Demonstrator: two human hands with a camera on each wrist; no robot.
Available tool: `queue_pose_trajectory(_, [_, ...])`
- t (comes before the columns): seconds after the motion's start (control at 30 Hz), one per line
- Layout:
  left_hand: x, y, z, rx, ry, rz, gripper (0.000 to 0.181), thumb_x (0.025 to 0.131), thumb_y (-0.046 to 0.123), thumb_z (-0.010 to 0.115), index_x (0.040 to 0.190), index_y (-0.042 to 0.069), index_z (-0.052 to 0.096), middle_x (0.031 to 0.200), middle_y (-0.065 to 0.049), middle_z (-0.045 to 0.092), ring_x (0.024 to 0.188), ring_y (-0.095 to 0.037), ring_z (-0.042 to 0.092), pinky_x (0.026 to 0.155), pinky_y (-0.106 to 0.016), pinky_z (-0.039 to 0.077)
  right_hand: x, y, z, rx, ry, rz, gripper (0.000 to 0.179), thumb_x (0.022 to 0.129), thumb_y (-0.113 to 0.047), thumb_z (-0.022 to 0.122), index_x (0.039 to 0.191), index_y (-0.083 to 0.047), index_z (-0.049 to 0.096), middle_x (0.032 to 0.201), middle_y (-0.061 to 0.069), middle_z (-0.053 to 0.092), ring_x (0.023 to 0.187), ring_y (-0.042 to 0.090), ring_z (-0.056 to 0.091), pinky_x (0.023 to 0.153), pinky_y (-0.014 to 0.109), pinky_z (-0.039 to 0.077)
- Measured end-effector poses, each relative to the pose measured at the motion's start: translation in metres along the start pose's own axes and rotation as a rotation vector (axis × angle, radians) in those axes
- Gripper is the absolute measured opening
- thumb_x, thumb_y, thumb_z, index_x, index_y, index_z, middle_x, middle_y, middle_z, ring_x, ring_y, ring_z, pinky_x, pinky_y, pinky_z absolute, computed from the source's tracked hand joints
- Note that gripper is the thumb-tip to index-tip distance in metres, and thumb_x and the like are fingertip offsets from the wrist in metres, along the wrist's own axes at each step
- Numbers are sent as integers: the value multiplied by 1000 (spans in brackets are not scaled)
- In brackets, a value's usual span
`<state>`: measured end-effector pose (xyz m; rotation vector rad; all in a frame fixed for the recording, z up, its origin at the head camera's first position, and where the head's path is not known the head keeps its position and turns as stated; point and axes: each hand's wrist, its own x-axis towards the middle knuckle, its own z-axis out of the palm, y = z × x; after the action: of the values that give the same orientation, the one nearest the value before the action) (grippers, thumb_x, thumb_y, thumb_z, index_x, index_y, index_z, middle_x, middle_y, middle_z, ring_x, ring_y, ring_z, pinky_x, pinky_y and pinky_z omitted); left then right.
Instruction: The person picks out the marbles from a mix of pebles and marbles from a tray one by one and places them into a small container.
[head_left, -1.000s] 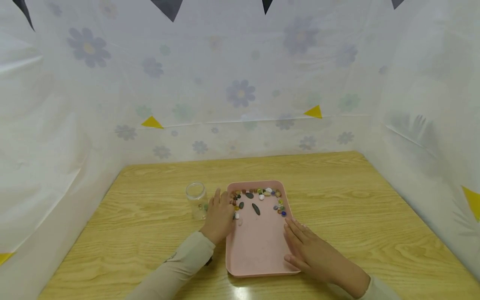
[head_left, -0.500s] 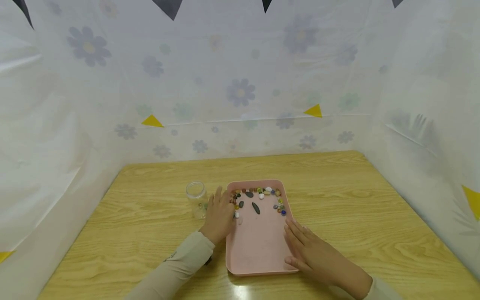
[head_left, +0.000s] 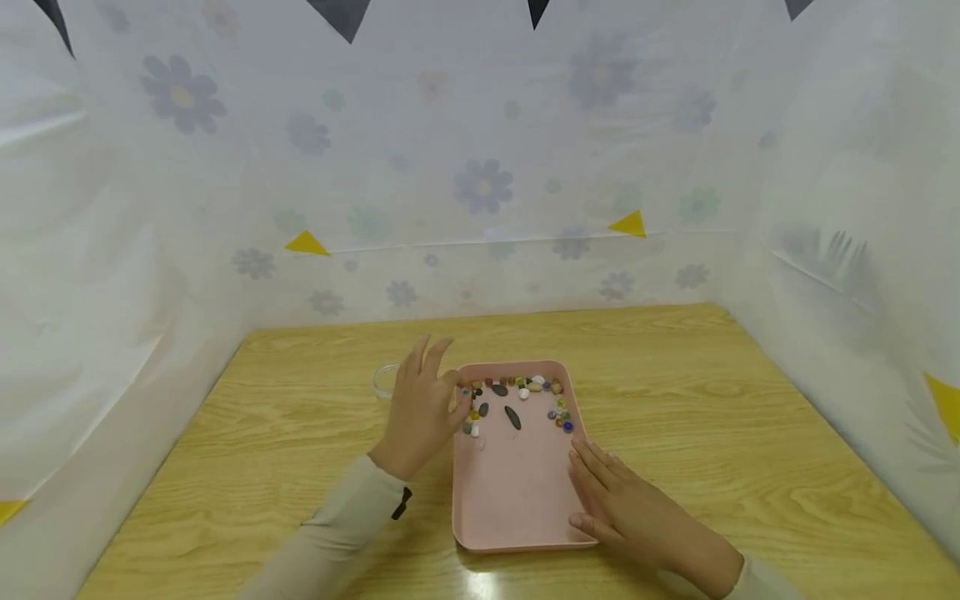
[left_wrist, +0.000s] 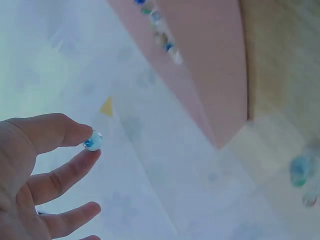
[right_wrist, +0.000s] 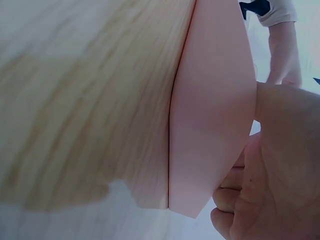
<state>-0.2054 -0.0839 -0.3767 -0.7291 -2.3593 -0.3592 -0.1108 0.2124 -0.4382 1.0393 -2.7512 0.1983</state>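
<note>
Between thumb and index finger, my left hand [head_left: 420, 408] pinches a clear glass marble with blue inside [left_wrist: 93, 141]. The hand is raised over the left rim of a pink tray [head_left: 525, 500], its other fingers spread. Marbles and small stones line the tray's far end, among them a blue marble [head_left: 567, 427], a white stone [head_left: 523, 393] and a long dark stone [head_left: 512, 417]. My right hand [head_left: 633, 508] rests on the tray's right rim with its fingers extended. Behind the left hand stands a glass jar [head_left: 380, 383], mostly hidden.
Under the tray is a wood-grain table [head_left: 712, 400]. White flower-print sheeting [head_left: 480, 275] closes off the back and both sides. In the left wrist view, blurred marbles [left_wrist: 301, 171] show at the right edge.
My left hand has risen from the tray's left side and moved left with a marble between its fingertips, now covering most of the jar. The right hand has stayed on the rim.
</note>
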Motion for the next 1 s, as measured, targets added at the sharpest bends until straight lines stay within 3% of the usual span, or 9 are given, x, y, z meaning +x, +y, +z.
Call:
queue_pose_trajectory(0.07, [2, -7, -8, -13, 50, -20, 12, 78, 17, 78, 81, 7, 72, 135, -23, 50, 133, -46, 36, 102, -61, 36, 0, 1, 0, -1, -3, 5, 68, 98, -46, 46, 141, 6, 42, 150, 24, 33, 137, 37, 35, 114, 19, -3])
queue_pose_trajectory(0.17, [3, -19, -19, -36, 104, -68, 11, 79, 15, 78, 81, 6, 72, 134, -23, 51, 133, -46, 35, 101, -64, 35, 1, 1, 0, 0, -24, 16, 68, 99, -47, 45, 141, 6, 42, 151, 23, 32, 138, 36, 34, 116, 33, 16])
queue_pose_trajectory(0.27, [0, -32, -26, -47, 138, -117, 10, 79, 14, 77, 82, 5, 72, 134, -23, 51, 133, -47, 34, 100, -66, 35, 2, 0, -1, -1, -42, 24, 68, 99, -48, 44, 140, 6, 43, 151, 23, 32, 138, 35, 34, 108, 47, 33])
queue_pose_trajectory(0.33, [-3, -40, -30, -49, 154, -145, 11, 78, 13, 78, 82, 4, 72, 133, -24, 50, 132, -49, 34, 99, -68, 34, 3, 0, -1, -3, -43, 24, 67, 99, -47, 44, 140, 6, 43, 150, 23, 33, 138, 35, 34, 106, 49, 36])
queue_pose_trajectory(0.47, [-10, -54, -36, -41, 168, -191, 13, 77, 13, 79, 82, 3, 72, 133, -26, 50, 130, -52, 34, 100, -70, 31, 2, 0, -1, -1, -25, 17, 66, 99, -46, 45, 139, 7, 44, 150, 24, 34, 137, 36, 35, 116, 32, 15])
queue_pose_trajectory(0.6, [-17, -65, -39, -41, 154, -235, 13, 77, 12, 79, 82, 2, 72, 134, -26, 49, 132, -52, 32, 100, -71, 29, 2, 0, -1, 1, -6, 5, 66, 99, -45, 46, 139, 8, 44, 149, 25, 34, 136, 37, 36, 111, 15, -8])
queue_pose_trajectory(1.0, [-31, -75, -33, -39, 80, -316, 16, 77, 14, 79, 84, 0, 74, 133, -27, 49, 131, -52, 31, 97, -73, 31, 1, 0, -1, 2, 5, 2, 67, 99, -45, 47, 139, 8, 44, 148, 24, 36, 135, 37, 38, 111, 15, -8])
